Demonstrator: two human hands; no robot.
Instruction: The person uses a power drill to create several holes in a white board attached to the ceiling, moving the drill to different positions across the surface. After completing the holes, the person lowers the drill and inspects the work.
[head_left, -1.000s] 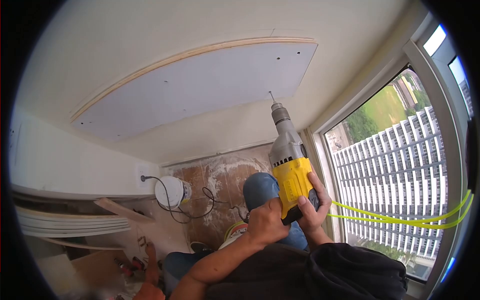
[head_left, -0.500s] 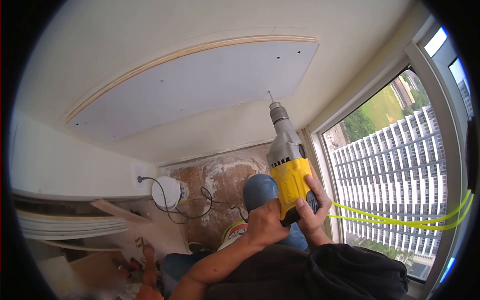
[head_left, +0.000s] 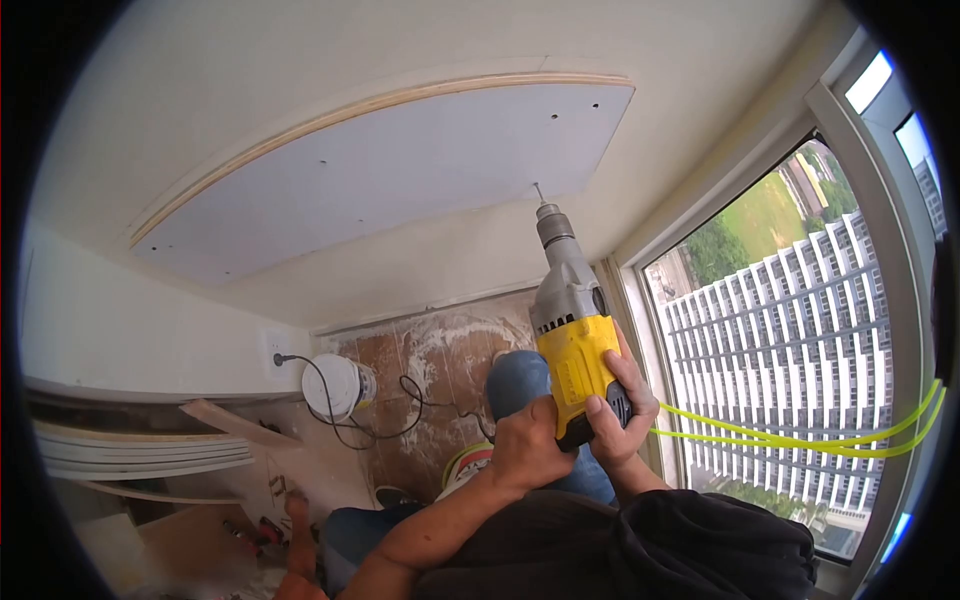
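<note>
A yellow and grey power drill (head_left: 578, 350) points up and away, its thin bit touching or entering the white curved panel (head_left: 400, 165) near its lower right edge. My left hand (head_left: 533, 445) is wrapped round the drill's lower end, where the handle is mostly hidden. Around the right side of its black and yellow rear housing, my right hand (head_left: 625, 410) is closed, thumb on the near face. The panel has a plywood edge and several small holes, and lies against the pale surface above.
A white bucket (head_left: 335, 387) stands on the stained floor by a black cable (head_left: 408, 410) plugged into the wall. At lower left are stacked curved strips (head_left: 140, 452), tools (head_left: 245, 538) and a co-worker's arm (head_left: 300, 530). Yellow-green cords (head_left: 780, 436) cross the window at right.
The drill and both my hands appear very slightly further left in view, as does the panel. My hold on the drill is the same, and the bit stays at the same spot.
</note>
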